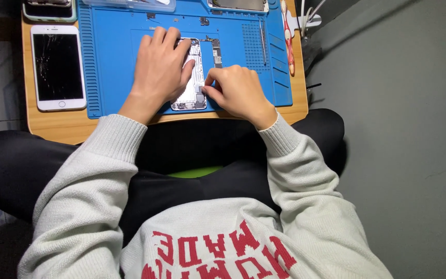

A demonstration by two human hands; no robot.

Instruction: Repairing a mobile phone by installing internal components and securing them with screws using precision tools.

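An opened silver phone housing (194, 82) lies on a blue repair mat (114, 57), its insides facing up. My left hand (159, 64) rests flat on the housing's left side and holds it down. My right hand (236, 90) has its fingers curled at the housing's lower right corner, fingertips pressing on a small part there. Whether it pinches a tool or a screw is hidden by the fingers. A narrow dark circuit board strip (216, 51) lies just right of the housing.
A white phone with a cracked black screen (57, 67) lies on the wooden tabletop (52, 126) at the left. Red-handled tools (287, 36) sit at the mat's right edge. More phones lie along the far edge. My legs are under the table.
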